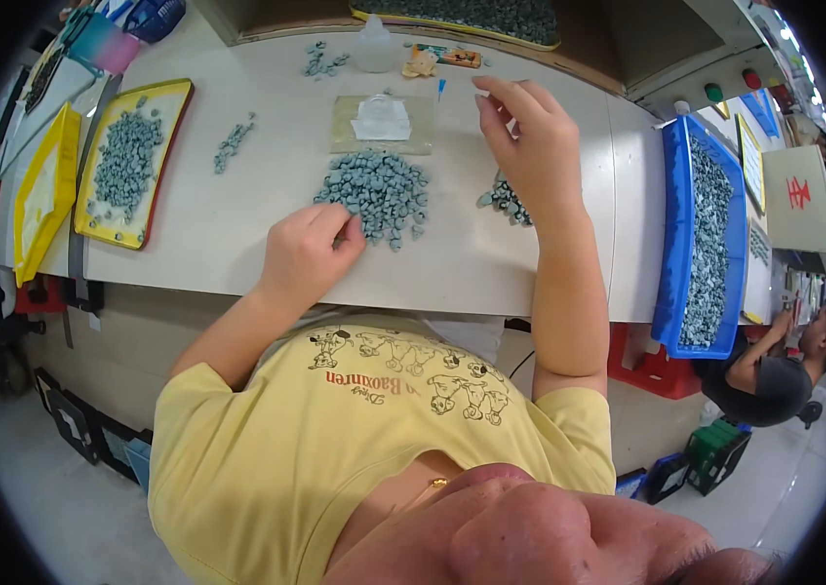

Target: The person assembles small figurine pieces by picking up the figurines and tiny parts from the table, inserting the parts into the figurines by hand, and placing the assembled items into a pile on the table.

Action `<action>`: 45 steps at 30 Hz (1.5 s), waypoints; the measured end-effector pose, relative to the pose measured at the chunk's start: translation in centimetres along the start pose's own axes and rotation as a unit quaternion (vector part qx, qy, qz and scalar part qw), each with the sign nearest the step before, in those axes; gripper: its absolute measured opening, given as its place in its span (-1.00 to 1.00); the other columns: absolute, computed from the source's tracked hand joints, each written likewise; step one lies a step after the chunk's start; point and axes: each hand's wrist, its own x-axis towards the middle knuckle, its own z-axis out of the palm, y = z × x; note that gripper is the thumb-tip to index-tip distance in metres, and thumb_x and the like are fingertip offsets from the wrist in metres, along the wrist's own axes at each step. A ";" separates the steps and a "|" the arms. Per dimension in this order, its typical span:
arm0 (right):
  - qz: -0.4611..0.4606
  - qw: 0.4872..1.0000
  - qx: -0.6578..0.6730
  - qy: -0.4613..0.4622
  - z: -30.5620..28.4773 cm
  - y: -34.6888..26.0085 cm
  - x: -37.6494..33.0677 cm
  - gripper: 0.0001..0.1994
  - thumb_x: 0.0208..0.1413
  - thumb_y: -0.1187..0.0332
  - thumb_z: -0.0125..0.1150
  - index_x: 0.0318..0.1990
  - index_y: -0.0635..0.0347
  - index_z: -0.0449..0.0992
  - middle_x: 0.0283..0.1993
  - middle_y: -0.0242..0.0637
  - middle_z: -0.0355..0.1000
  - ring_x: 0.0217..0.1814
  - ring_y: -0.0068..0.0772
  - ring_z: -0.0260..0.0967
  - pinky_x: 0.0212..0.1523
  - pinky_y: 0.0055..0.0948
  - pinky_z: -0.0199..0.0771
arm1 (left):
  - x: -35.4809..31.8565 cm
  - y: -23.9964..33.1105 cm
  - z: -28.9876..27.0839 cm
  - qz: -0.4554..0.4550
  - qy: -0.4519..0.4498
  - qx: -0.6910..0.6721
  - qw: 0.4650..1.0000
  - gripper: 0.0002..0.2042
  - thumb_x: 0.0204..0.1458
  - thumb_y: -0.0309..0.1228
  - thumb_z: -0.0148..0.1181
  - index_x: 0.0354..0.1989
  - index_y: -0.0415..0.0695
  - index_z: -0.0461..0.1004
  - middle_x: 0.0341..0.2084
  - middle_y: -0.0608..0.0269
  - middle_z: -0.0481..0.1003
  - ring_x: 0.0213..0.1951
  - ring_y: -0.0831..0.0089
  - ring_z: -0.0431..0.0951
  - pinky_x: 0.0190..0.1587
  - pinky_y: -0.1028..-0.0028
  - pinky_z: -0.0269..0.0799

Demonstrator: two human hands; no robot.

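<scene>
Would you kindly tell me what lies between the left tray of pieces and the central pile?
In the head view, a small cluster of greenish pieces lies there on the table.

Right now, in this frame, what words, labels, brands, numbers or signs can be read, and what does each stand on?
Text located, wording not transcribed:
Yellow T-shirt: legible red lettering, black script beside it.
Beige box at right: large red character.
Orange-green packet at the back: print too small to read.
Grey-green pieces at the left hand: no lettering visible.
</scene>
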 end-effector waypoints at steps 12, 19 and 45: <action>-0.102 0.978 0.087 -0.158 2.1 -5.7 -1.1 -0.81 -0.11 0.54 0.15 -0.27 0.13 0.52 -0.33 -0.28 0.42 -0.33 -0.26 0.38 -0.33 -0.43 0.42 | 7.8 -6.2 -5.7 -0.359 -0.156 -0.726 0.565 -0.86 0.03 -0.39 -0.05 -0.43 -0.22 0.31 -0.65 0.42 0.21 -0.64 0.60 0.14 -0.65 0.63 0.08; -0.034 0.990 0.042 -0.128 2.9 -9.0 1.6 -0.82 -0.09 0.54 0.14 -0.26 0.19 0.50 -0.28 -0.22 0.41 -0.26 -0.19 0.37 -0.26 -0.39 0.40 | 7.8 -7.6 -8.9 -0.394 -0.037 -0.810 0.432 -0.81 -0.07 -0.66 -0.16 -0.24 -0.37 0.24 -0.46 0.22 0.29 -0.49 0.51 0.27 -0.44 0.59 0.29; 0.177 0.940 -0.197 -0.216 2.9 -11.2 0.7 -0.87 -0.13 0.57 0.10 -0.35 0.36 0.45 -0.38 -0.03 0.37 -0.33 -0.05 0.34 -0.26 -0.24 0.34 | 1.9 -10.4 -13.0 -0.338 -0.075 -0.787 0.510 -0.87 -0.02 -0.58 0.01 -0.28 -0.31 0.35 -0.50 0.20 0.35 -0.57 0.50 0.34 -0.45 0.52 0.35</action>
